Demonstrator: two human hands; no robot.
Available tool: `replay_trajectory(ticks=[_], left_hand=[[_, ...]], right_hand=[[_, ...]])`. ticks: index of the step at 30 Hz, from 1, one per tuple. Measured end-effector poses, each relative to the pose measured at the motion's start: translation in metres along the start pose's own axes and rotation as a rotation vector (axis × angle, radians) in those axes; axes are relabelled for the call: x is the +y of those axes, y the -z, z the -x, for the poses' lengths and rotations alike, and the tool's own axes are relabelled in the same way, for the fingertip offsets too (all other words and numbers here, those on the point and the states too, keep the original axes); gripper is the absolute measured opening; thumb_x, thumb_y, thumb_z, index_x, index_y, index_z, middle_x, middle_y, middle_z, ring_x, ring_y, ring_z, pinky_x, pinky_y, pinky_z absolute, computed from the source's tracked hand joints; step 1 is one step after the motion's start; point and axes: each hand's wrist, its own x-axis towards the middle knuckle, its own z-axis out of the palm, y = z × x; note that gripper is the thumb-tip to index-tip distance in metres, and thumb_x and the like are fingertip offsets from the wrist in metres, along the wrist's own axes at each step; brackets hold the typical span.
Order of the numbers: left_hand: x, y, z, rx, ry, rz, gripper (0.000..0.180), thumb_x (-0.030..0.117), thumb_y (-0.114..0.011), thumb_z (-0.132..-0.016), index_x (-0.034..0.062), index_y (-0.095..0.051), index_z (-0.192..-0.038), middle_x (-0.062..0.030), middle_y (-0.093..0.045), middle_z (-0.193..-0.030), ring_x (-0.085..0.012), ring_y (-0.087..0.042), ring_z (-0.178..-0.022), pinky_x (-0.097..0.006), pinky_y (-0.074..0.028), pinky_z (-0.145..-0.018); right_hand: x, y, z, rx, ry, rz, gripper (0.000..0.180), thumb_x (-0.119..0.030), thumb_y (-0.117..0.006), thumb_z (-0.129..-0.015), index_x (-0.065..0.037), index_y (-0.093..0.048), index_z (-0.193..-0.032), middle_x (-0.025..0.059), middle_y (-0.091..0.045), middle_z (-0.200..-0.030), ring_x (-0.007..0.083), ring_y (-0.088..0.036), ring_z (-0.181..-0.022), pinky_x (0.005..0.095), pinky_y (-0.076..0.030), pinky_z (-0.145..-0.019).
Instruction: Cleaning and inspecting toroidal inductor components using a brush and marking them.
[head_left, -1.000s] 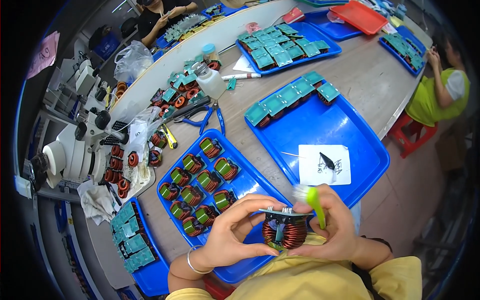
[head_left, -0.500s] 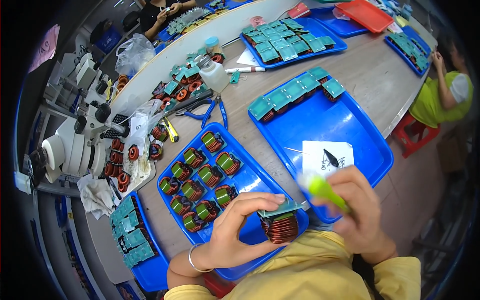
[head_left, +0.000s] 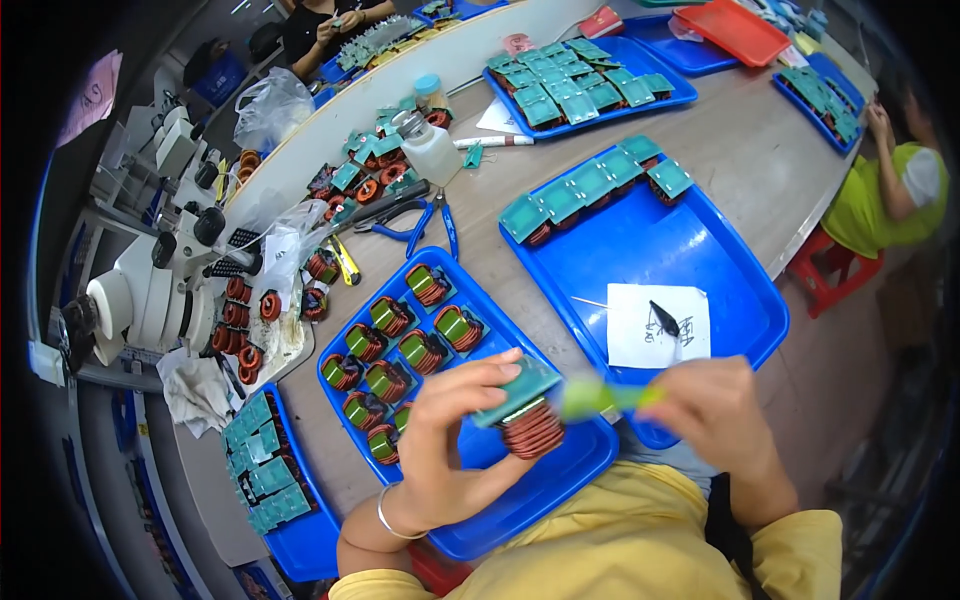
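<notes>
A copper-wound coil [head_left: 533, 432] topped by a green circuit board [head_left: 525, 385] is gripped between the thumb and fingers of my left hand [head_left: 440, 445]. It is tilted above the near blue tray [head_left: 480, 535], where several similar coils [head_left: 423, 350] stand in rows on their boards. My right hand [head_left: 718, 410] is closed round a bright green brush [head_left: 610, 398], smeared by motion. The brush's blurred head points left, close to the board and coil; whether it touches them I cannot tell.
Beyond lies a second blue tray [head_left: 660, 240] with board-topped coils along its far edge and a white paper [head_left: 655, 345]. Blue-handled pliers [head_left: 425, 225], a yellow cutter [head_left: 343, 260] and a white bottle [head_left: 428, 150] are farther off. At the right sits a co-worker [head_left: 900, 190].
My left hand has turned the coil, tipping its board toward me. The brush has swung from slanting up to nearly level, its head coming down and left toward the coil.
</notes>
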Motion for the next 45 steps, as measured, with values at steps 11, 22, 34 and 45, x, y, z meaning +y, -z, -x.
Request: replay_trajectory(ticks=[11,22,34,45], left_hand=[[0.003,0.005,-0.002,-0.047,0.217,0.577,0.065,-0.001,-0.079,-0.059,0.0003,-0.042,-0.112,-0.0138,-0.044,-0.111,-0.0246,-0.048,-0.106,-0.035,-0.041,-0.092],[0.000,0.005,-0.001,-0.067,0.160,0.449,0.059,-0.005,-0.077,-0.060,0.0039,-0.041,-0.106,-0.0174,-0.051,-0.112,-0.0255,-0.050,-0.109,-0.042,-0.032,-0.100],[-0.007,-0.001,-0.001,0.016,0.175,0.420,0.061,-0.003,-0.079,-0.058,0.0032,-0.040,-0.105,-0.0197,-0.053,-0.110,-0.0270,-0.052,-0.108,-0.043,-0.031,-0.101],[-0.001,0.002,0.000,-0.074,0.306,0.718,0.063,-0.005,-0.078,-0.058,0.0032,-0.038,-0.106,-0.0191,-0.049,-0.114,-0.0276,-0.047,-0.113,-0.040,-0.035,-0.099]], right_hand=[[-0.011,-0.004,-0.005,0.014,-0.175,-0.204,0.010,-0.009,-0.066,-0.073,-0.002,-0.063,-0.067,0.0093,-0.056,-0.057,0.0175,-0.054,-0.046,0.0263,-0.040,-0.044],[-0.009,-0.001,0.002,-0.065,-0.044,-0.229,0.012,-0.009,-0.063,-0.076,0.000,-0.062,-0.068,0.0097,-0.057,-0.059,0.0196,-0.053,-0.046,0.0269,-0.040,-0.043],[-0.018,0.007,0.002,-0.553,-0.133,-0.472,0.019,-0.021,-0.059,-0.084,-0.004,-0.062,-0.076,0.0110,-0.053,-0.056,0.0256,-0.052,-0.047,0.0312,-0.040,-0.044],[-0.014,-0.021,-0.006,-0.107,-0.270,-0.747,0.042,-0.019,-0.074,-0.071,-0.004,-0.054,-0.105,0.0086,-0.052,-0.096,0.0088,-0.046,-0.060,0.0216,-0.037,-0.051]])
